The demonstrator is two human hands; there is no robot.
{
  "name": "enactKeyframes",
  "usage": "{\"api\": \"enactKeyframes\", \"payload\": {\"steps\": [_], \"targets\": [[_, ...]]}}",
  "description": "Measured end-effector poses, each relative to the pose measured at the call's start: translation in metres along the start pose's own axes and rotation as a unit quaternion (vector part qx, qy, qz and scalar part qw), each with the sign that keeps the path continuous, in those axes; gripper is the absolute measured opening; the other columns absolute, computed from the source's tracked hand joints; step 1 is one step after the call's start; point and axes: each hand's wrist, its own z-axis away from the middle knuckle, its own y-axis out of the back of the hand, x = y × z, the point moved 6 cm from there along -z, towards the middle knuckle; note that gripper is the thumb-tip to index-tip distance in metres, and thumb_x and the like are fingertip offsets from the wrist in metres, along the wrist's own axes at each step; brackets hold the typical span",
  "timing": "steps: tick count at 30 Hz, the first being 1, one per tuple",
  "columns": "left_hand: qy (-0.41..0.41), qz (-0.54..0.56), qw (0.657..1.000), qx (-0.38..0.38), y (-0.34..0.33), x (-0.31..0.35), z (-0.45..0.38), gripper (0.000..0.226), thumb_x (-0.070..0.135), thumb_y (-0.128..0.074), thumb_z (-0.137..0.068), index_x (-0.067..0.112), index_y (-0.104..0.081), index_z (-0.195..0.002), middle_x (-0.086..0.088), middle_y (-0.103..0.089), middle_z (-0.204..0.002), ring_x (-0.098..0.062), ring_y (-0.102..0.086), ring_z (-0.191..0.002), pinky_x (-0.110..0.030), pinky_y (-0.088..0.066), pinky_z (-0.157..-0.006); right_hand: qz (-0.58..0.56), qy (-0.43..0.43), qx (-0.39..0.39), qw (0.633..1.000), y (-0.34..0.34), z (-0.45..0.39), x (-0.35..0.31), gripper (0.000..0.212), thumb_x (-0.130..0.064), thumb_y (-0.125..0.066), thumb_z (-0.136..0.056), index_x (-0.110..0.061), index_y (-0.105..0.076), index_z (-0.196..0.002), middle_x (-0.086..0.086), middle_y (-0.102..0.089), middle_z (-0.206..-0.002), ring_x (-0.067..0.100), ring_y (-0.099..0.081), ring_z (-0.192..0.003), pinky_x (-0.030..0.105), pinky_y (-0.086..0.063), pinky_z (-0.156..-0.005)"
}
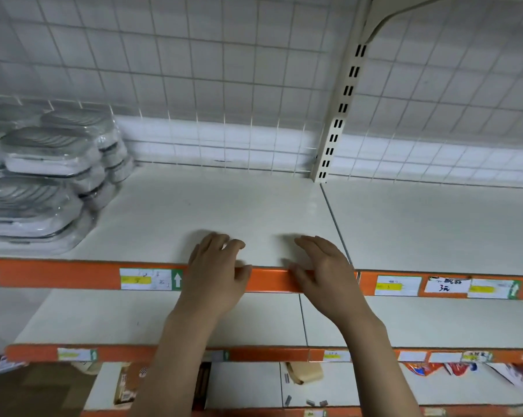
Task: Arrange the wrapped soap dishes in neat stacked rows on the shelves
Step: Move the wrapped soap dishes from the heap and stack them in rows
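Note:
Wrapped soap dishes point(46, 173), white with grey slatted tops in clear plastic, stand stacked in rows at the left end of the upper white shelf point(194, 212). My left hand point(216, 269) and my right hand point(323, 266) hover side by side over the shelf's orange front edge point(73, 273), about a hand's width apart. Both hands hold nothing and their fingers are loosely bent. They are well to the right of the stacks, not touching them.
A wire grid back panel point(224, 85) and a slotted upright post point(338, 115) stand behind the shelf. A second white shelf point(103, 320) lies below. The lowest shelf holds small packets and scraps point(302, 374). Price labels point(146, 279) sit on the orange rails.

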Motion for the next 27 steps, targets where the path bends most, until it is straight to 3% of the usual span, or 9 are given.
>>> {"api": "enactKeyframes", "payload": {"steps": [8, 13, 21, 27], "targets": [[0.011, 0.014, 0.999, -0.029, -0.023, 0.009, 0.000, 0.042, 0.033, -0.056, -0.092, 0.018, -0.051, -0.130, -0.001, -0.041, -0.139, -0.018, -0.023, -0.138, -0.035, -0.020, -0.115, 0.000, -0.008, 0.001, 1.000, 0.010, 0.011, 0.022, 0.050, -0.040, -0.045, -0.089, -0.010, -0.056, -0.129, 0.005, -0.059, -0.129, 0.022, -0.050, -0.122, 0.031, -0.035, -0.105], [-0.001, 0.025, 0.999, -0.035, -0.045, 0.048, -0.010, 0.041, 0.034, -0.055, -0.092, 0.019, -0.051, -0.130, -0.002, -0.041, -0.140, -0.019, -0.019, -0.140, -0.036, -0.019, -0.116, 0.014, -0.019, 0.017, 1.000, 0.036, 0.020, 0.068, 0.048, -0.036, -0.046, -0.089, -0.010, -0.056, -0.128, 0.006, -0.058, -0.127, 0.025, -0.051, -0.120, 0.043, -0.041, -0.103], [0.018, -0.025, 0.999, -0.032, -0.108, 0.168, -0.030, 0.048, 0.043, -0.054, -0.087, 0.019, -0.055, -0.128, -0.009, -0.046, -0.136, -0.029, -0.029, -0.136, -0.044, -0.022, -0.113, 0.060, -0.003, 0.040, 0.997, 0.110, 0.036, 0.198, 0.052, -0.037, -0.042, -0.084, -0.005, -0.062, -0.119, 0.013, -0.064, -0.118, 0.036, -0.059, -0.109, 0.050, -0.048, -0.094], [0.027, -0.045, 0.995, -0.083, -0.160, 0.282, -0.027, 0.056, 0.053, -0.043, -0.090, 0.028, -0.038, -0.140, -0.001, -0.026, -0.150, -0.025, -0.011, -0.142, -0.037, -0.014, -0.114, 0.088, -0.002, 0.056, 0.994, 0.172, 0.063, 0.298, 0.040, -0.020, -0.055, -0.079, -0.007, -0.065, -0.115, 0.012, -0.066, -0.113, 0.037, -0.062, -0.104, 0.055, -0.048, -0.090]]}}
